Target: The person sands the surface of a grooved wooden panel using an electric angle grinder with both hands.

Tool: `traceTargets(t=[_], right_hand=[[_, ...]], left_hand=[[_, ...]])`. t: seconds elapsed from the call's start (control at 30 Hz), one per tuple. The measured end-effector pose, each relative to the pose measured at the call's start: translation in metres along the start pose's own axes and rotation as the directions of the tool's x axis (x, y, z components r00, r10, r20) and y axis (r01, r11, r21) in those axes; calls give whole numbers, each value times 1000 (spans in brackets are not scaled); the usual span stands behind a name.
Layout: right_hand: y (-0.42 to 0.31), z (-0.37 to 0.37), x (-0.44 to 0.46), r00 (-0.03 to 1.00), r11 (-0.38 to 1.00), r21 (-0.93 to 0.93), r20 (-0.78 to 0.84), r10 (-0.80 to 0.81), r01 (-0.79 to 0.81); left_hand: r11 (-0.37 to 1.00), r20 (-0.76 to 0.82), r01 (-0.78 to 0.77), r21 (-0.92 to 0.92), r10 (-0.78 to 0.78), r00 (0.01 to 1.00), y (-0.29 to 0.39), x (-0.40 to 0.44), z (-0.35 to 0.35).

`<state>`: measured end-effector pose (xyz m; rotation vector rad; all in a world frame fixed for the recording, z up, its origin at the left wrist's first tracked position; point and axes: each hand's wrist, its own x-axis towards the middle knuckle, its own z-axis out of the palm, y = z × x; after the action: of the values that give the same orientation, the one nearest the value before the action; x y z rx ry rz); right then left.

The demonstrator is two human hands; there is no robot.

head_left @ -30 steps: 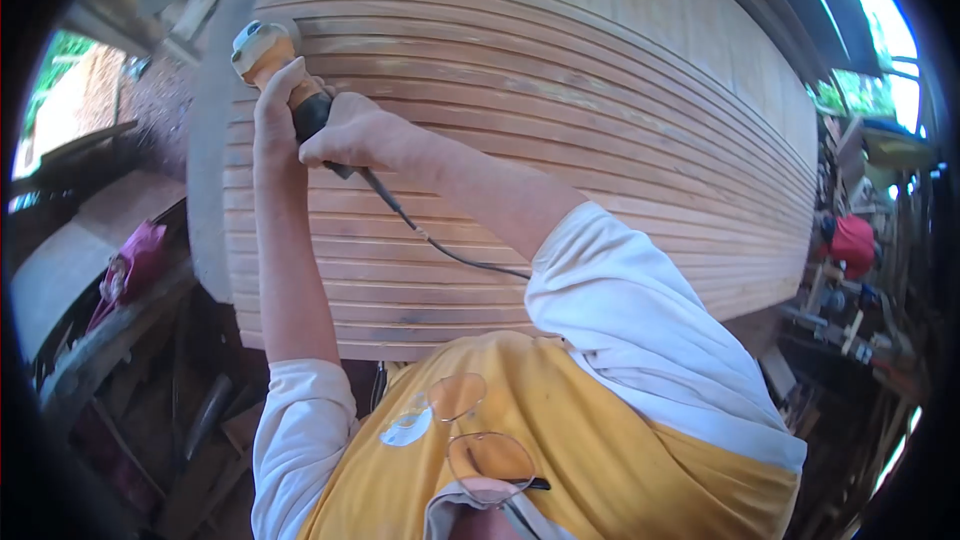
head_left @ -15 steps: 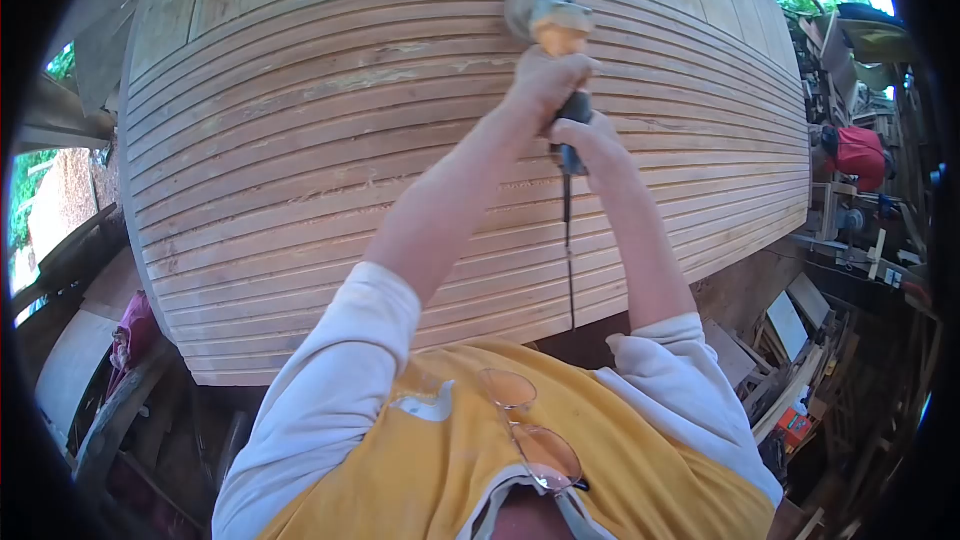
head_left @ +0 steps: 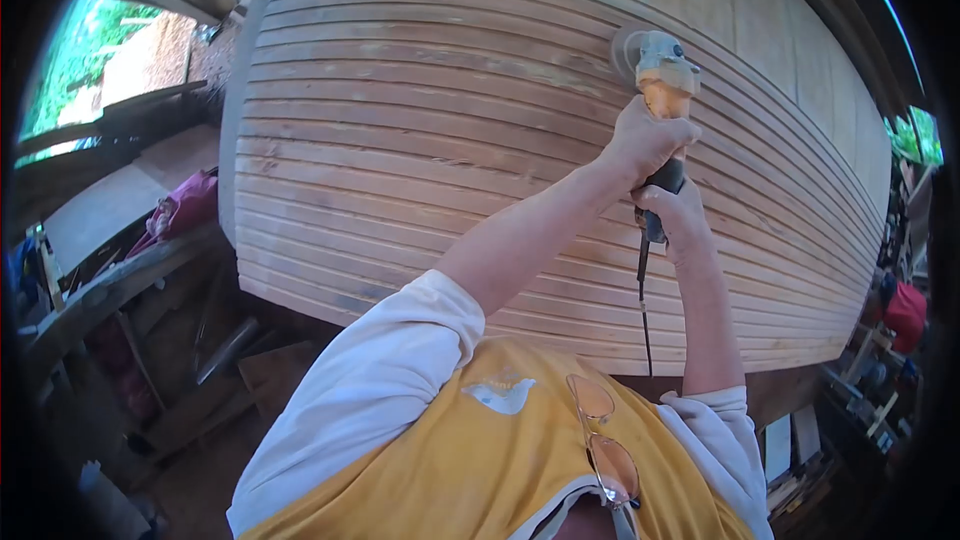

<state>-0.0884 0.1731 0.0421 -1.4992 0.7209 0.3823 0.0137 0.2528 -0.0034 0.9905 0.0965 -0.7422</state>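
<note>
An angle grinder [head_left: 667, 83] with a pale head and orange body is held in both hands over a large wooden panel [head_left: 480, 155] with rows of parallel grooves. Around the front of its body wraps my left hand [head_left: 645, 143]. Behind it, my right hand [head_left: 678, 210] grips the dark rear handle. The grinder's round disc [head_left: 627, 52] is smeared by motion, at the grooved part near its far edge; whether it touches the wood I cannot tell. A black cord [head_left: 645, 310] hangs from the handle towards me.
Beyond the grooves lies a smoother planked strip [head_left: 740, 20]. Pink cloth [head_left: 188, 205] lies on timber at the left, above dark scrap wood. At the right are a red item [head_left: 905, 317] and stacked boards [head_left: 790, 440]. Glasses [head_left: 612, 450] hang at my collar.
The view has turned, so the panel sits tilted and further right in the picture. The grinder and both hands appear further right and lower, with the same grip.
</note>
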Motion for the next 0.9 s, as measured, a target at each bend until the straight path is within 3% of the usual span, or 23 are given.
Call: traceTargets(t=[0.03,0.13,0.27,0.33,0.4,0.5,0.6,0.7,0.8,0.9], right_hand=[[-8,33,10,994,998,19,83,-65,64],[-36,132,42,976,986,-141,207,-60,91],[-80,263,86,913,914,-364,408,-13,176],[-88,336,111,872,893,-359,485,-69,270],[-108,397,111,839,894,-350,541,-50,279],[-110,457,115,794,842,-408,607,-39,353],[-96,470,101,774,762,-444,622,-117,472],[-98,424,65,841,796,-510,541,2,326],[-74,344,49,880,937,-290,473,-36,194],[-32,243,46,946,961,-198,298,-127,192]], left_hand=[[998,-23,-33,-47,32,999,23,-10,-33],[974,-146,-197,-113,180,973,82,-30,-129],[953,-291,-295,-74,263,920,161,-64,-253],[935,-398,-351,-55,301,866,198,-83,-312],[950,-430,-310,-47,261,864,231,-103,-361],[917,-482,-399,-10,346,805,256,-134,-402],[921,-519,-388,-44,310,796,247,-157,-415],[948,-532,-314,-56,237,813,229,-163,-368],[972,-351,-184,-143,124,928,182,-119,-329],[984,-220,-122,-131,91,971,131,-84,-228]])
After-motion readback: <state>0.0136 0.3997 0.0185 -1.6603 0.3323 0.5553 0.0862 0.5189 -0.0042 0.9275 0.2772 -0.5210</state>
